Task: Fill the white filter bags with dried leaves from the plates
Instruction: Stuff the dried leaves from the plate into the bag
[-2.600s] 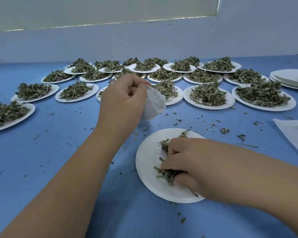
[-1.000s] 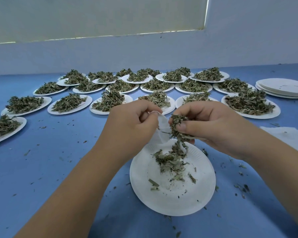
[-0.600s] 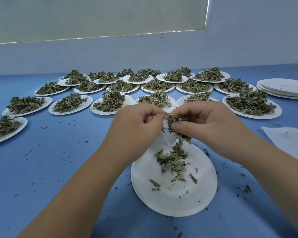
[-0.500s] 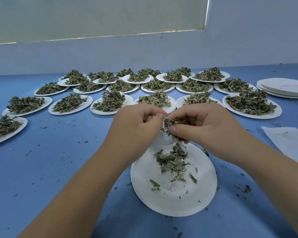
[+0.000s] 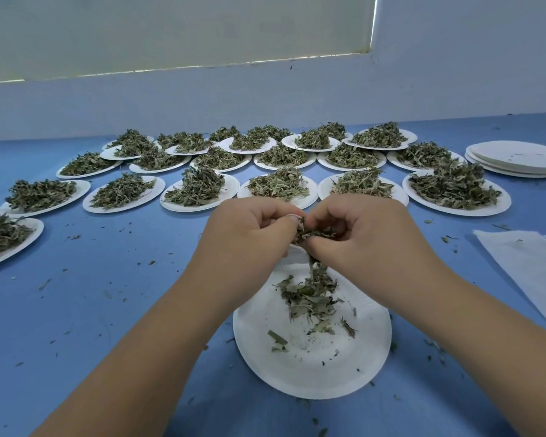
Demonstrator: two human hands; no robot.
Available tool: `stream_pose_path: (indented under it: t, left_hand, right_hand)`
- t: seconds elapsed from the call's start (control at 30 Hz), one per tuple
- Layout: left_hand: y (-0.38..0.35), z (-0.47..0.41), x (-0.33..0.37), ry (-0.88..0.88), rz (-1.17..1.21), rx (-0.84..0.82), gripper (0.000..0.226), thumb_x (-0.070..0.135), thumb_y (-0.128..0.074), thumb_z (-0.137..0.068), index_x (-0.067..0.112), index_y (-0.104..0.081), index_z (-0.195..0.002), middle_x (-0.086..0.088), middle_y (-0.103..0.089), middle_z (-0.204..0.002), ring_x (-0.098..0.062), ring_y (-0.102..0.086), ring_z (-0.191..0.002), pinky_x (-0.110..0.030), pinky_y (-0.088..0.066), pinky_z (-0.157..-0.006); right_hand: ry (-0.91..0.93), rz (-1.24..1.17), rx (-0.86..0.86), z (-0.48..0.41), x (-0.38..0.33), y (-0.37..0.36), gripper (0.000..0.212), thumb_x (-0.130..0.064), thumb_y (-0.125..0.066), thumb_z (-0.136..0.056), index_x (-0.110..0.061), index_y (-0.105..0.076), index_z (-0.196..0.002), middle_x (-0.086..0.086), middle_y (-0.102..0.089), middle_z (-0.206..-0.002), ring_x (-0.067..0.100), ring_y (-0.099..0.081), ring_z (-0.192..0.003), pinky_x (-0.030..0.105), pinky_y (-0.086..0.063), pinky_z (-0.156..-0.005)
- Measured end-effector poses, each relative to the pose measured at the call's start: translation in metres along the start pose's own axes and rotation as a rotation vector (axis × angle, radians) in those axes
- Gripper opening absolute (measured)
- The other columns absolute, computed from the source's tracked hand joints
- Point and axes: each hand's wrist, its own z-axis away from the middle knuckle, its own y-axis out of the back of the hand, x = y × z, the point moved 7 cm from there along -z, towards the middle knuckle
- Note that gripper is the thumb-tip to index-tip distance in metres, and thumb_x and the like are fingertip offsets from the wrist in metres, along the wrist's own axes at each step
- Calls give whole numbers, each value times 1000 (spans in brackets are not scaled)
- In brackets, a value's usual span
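Observation:
My left hand grips the mouth of a white filter bag, which hangs mostly hidden behind the fingers. My right hand pinches a clump of dried leaves at the bag's opening, the two hands touching. Directly below lies a white paper plate with a small remaining heap of leaves at its far side.
Several paper plates heaped with dried leaves fill the back of the blue table. A stack of bare plates sits at the far right. White filter bags lie flat at the right edge. Leaf crumbs are scattered around.
My right hand lifted a pinch of leaves off the plate and brought it up to the bag mouth held by my left hand; the hands have closed together.

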Motion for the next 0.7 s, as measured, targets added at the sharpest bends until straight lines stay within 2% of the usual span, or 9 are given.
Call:
stream_pose_path:
  t: [0.07,0.13,0.2,0.27,0.37,0.43,0.6,0.7]
  left_hand:
    - [-1,0,0,3,6,2,26,9,-62,-88,29,-75,-78,-2,-66,-59,-4,-58,-50,-27,-50,-50]
    - [-1,0,-1,13,11,8,25,9,-61,-88,27,-75,-78,5,-60,-49,-2,-55,-46,-20,-41,-41]
    - [-2,0,-2,32,23,8,23,9,-61,-89,24,-76,-80,13,-53,-42,2,-50,-40,-10,-33,-40]
    - [-2,0,-3,51,39,7,21,8,-60,-89,20,-76,-83,14,-51,-41,3,-47,-37,-8,-31,-39]
    - [-3,0,-4,56,43,5,20,7,-60,-89,18,-75,-82,11,-54,-44,0,-49,-39,-11,-36,-40]
    - [-3,1,-4,59,52,7,20,7,-60,-90,17,-75,-82,11,-53,-44,0,-49,-39,-12,-37,-41]
    - [-2,1,-4,76,73,21,20,7,-60,-89,17,-75,-81,13,-52,-42,2,-49,-38,-9,-33,-39]
    - [-3,1,-4,67,66,19,20,7,-60,-88,17,-76,-82,9,-56,-46,-1,-54,-43,-12,-40,-42]
  right_hand:
    - [25,71,3,1,-3,0,12,-20,-77,-73,-28,-69,-75,-14,-57,-69,-2,-52,-68,8,-39,-59]
    - [30,95,15,2,-5,0,19,-23,-76,-72,-34,-61,-77,-14,-53,-72,-2,-50,-70,9,-39,-60]
    - [8,51,26,2,-4,1,26,-23,-76,-71,-34,-53,-81,-12,-55,-74,1,-51,-68,15,-43,-60]
    - [-26,20,23,2,-2,1,33,-24,-76,-72,-36,-49,-88,-11,-57,-78,3,-52,-67,16,-45,-60]
    - [-57,11,25,3,1,0,47,-25,-78,-73,-40,-47,-104,-11,-58,-78,1,-54,-67,13,-45,-60]
    - [-61,10,46,4,2,2,41,-24,-79,-73,-37,-53,-103,-13,-59,-76,-1,-55,-67,13,-46,-61]
    - [10,44,101,6,-4,5,23,-19,-79,-74,-31,-61,-81,-15,-57,-69,-3,-53,-65,9,-44,-61]
    - [70,108,119,7,-10,4,16,-15,-77,-75,-24,-65,-78,-16,-53,-67,-3,-52,-67,9,-42,-60]
